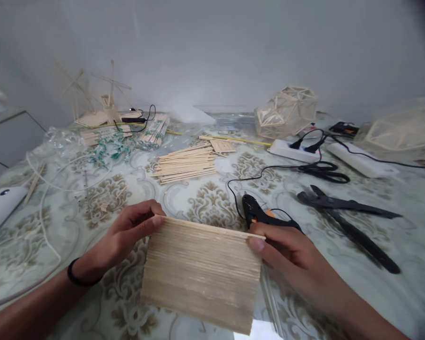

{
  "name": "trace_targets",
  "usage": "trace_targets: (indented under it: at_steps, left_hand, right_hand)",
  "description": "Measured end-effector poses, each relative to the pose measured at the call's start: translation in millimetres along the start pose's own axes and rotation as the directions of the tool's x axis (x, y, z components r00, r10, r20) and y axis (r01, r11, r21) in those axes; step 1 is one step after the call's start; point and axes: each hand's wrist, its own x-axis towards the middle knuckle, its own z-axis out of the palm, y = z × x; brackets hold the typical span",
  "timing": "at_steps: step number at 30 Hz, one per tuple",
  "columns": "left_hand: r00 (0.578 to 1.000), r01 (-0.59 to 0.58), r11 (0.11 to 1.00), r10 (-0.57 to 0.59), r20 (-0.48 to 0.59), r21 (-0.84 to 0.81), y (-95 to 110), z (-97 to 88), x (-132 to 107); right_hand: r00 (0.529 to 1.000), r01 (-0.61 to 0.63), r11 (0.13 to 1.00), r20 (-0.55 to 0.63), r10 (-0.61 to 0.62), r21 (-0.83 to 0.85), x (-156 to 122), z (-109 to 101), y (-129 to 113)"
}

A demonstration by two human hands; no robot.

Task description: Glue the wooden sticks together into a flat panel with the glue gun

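Note:
A flat panel of thin wooden sticks (201,274), laid side by side, is tilted up in front of me. At its top left corner my left hand (132,229) is closed, thumb in front and fingers behind. My right hand (286,252) pinches the top right corner, where the uppermost stick (212,226) juts slightly past the panel's edge. Just beyond my right hand lies a black glue gun (265,212) with an orange trigger, partly hidden by the fingers. A pile of loose wooden sticks (186,163) lies farther back, near the table's middle.
Black-handled cutters (347,217) lie open at right, near a white power strip (293,151) with black cables. Stick-built frames (286,111) stand at the back. Packaged stick bundles (154,132) and clear plastic wrap (63,141) sit back left. A white cable (42,222) crosses the patterned tablecloth.

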Motion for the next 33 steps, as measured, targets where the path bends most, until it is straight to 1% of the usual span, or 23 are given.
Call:
trace_targets:
  at_steps: [8,15,20,23,26,29,33]
  left_hand:
    - [0.999,-0.044,0.992,0.046,-0.012,0.114,5,1.1,0]
    - [0.996,-0.074,0.960,0.084,-0.024,0.270,12,2.3,-3]
    - [0.989,-0.083,0.939,0.118,-0.087,0.334,14,6.1,-5]
    - [0.981,-0.094,0.924,0.150,-0.125,0.372,14,7.3,-5]
    - [0.968,-0.130,0.887,0.211,-0.137,0.442,15,8.0,-4]
    - [0.951,-0.170,0.831,0.279,-0.132,0.529,17,8.9,-6]
    - [0.923,-0.206,0.714,0.370,-0.110,0.669,18,10.8,-8]
  right_hand:
    - [1.000,-0.014,0.999,-0.024,0.015,0.039,0,0,-4]
    - [0.999,0.017,0.998,-0.033,-0.015,0.054,-5,-2,-1]
    - [0.999,0.042,0.998,-0.029,-0.041,0.043,-7,-1,0]
    - [0.997,0.052,0.998,-0.050,-0.050,0.022,-9,0,0]
    - [0.996,0.055,0.998,-0.072,-0.054,0.007,-11,1,0]
    - [0.995,0.062,0.998,-0.073,-0.061,0.003,-12,2,-1]
    - [0.995,0.056,0.998,-0.087,-0.057,-0.006,-10,2,-2]
